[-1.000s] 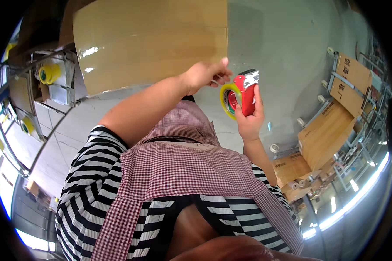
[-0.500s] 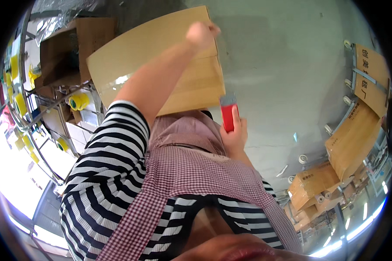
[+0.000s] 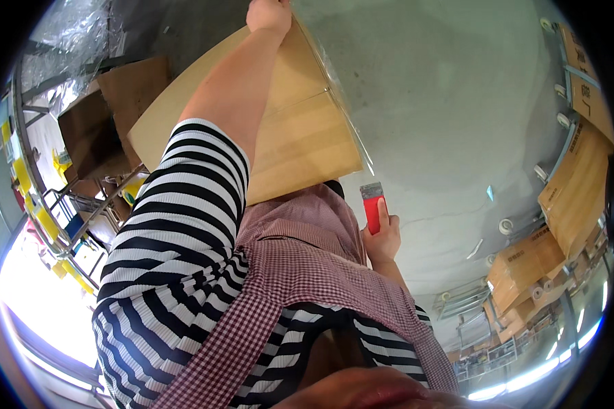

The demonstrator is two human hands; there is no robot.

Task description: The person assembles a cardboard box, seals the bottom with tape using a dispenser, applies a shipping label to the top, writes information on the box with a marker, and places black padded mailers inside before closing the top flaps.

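A large brown cardboard box stands in front of me, its top facing up. At its far corner is my left hand, fingers curled closed and partly cut off by the picture's edge; what they grip is hidden. A clear, shiny plastic strip runs along the box's right edge, its upper end close to that hand. Apart from the box, to its near right, my right hand grips a red-handled scraper with a flat grey blade pointing up and away.
An open carton sits at the left beside a metal rack with yellow tape rolls. Crumpled clear plastic lies at the far left. Wheeled carts with flattened cartons line the right side. A small blue scrap is on the floor.
My left hand has moved away from me and slightly left, up to the box's far corner. The clear strip now shows along the right edge. The right hand with the scraper has shifted nearer and right.
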